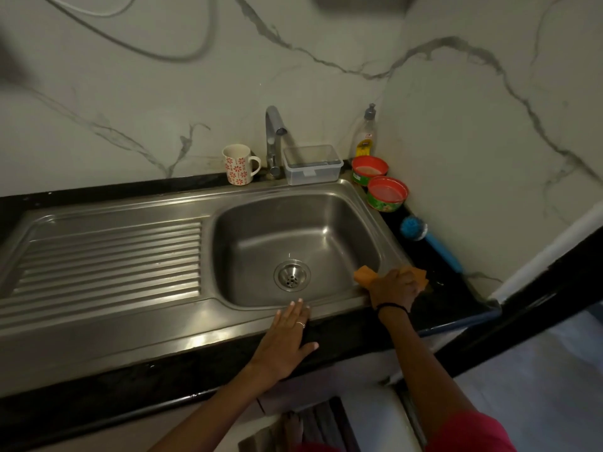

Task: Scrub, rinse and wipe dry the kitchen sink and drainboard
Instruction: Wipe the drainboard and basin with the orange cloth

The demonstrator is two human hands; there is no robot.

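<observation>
The steel sink (261, 230) has a round drain (292, 275) in its basin, and its ribbed drainboard (107, 256) lies to the left. My right hand (393, 288) presses an orange cloth (365, 275) onto the sink's front right corner rim, fingers curled over it. My left hand (287, 337) lies flat on the front rim and the black counter edge, fingers straight, holding nothing. The tap (272, 138) stands behind the basin with no water running.
Behind the sink stand a flowered mug (238, 164), a clear plastic box (311, 164) and a dish-soap bottle (365, 135). Two red-rimmed green tubs (386, 194) and a blue scrub brush (424, 236) sit on the black counter at the right, by the marble wall.
</observation>
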